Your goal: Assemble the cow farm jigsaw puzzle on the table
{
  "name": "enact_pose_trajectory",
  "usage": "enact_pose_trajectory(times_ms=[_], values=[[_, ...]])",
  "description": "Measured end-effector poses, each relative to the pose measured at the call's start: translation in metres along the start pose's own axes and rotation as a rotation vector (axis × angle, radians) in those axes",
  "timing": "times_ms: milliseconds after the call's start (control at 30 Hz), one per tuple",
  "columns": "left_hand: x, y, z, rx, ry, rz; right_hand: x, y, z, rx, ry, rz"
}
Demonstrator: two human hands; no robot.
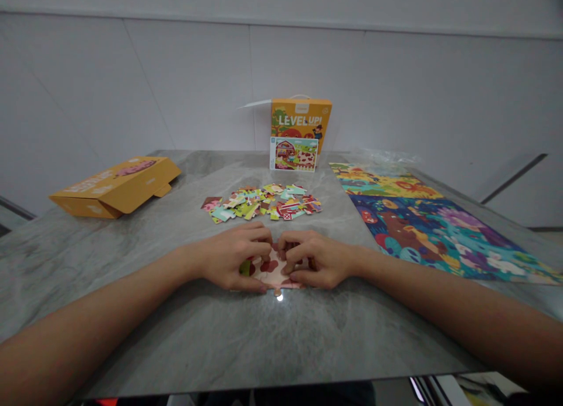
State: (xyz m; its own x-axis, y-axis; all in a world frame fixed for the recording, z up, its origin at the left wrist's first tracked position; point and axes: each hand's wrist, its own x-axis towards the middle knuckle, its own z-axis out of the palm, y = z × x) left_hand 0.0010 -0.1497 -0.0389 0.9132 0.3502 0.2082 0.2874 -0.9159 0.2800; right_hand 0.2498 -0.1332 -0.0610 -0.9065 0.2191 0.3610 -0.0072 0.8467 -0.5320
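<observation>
Under both hands (240,250) (321,258), seemingly joined pieces (269,270)

Seen from here: tabletop (281,353) grey, paler marbled veining. Piece pile (263,205) mixed lime green, red, pale aqua. Person's side of pile: joined puzzle section (267,270), pale pink, dark-red blotches, green bit at one side. Behind pile: upright box (299,118) orange-yellow, white lettering; picture card (294,154) white-edged, red barn. Left of pile: lying box (116,186) orange-yellow, pink figure. Right: large puzzle (422,224), yellow band, deep blue, purple, teal.
</observation>
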Motion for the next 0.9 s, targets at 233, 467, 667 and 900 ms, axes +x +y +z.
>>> enact_pose_trajectory(times_ms=[233,467,667,900], values=[[0.0004,0.0008,-0.0007,-0.006,-0.007,-0.010,0.0005,0.0000,-0.0008,0.009,-0.002,-0.003],[0.0020,0.0021,-0.0016,0.006,0.001,0.001,0.0020,-0.0021,-0.0028,0.018,-0.019,0.014],[0.0007,0.0007,-0.0008,0.008,-0.002,-0.001,0.0016,-0.0014,-0.0026,0.020,-0.010,0.012],[0.0003,0.0003,-0.0005,0.010,-0.004,0.001,0.0011,-0.0002,-0.0024,0.028,-0.012,0.012]])
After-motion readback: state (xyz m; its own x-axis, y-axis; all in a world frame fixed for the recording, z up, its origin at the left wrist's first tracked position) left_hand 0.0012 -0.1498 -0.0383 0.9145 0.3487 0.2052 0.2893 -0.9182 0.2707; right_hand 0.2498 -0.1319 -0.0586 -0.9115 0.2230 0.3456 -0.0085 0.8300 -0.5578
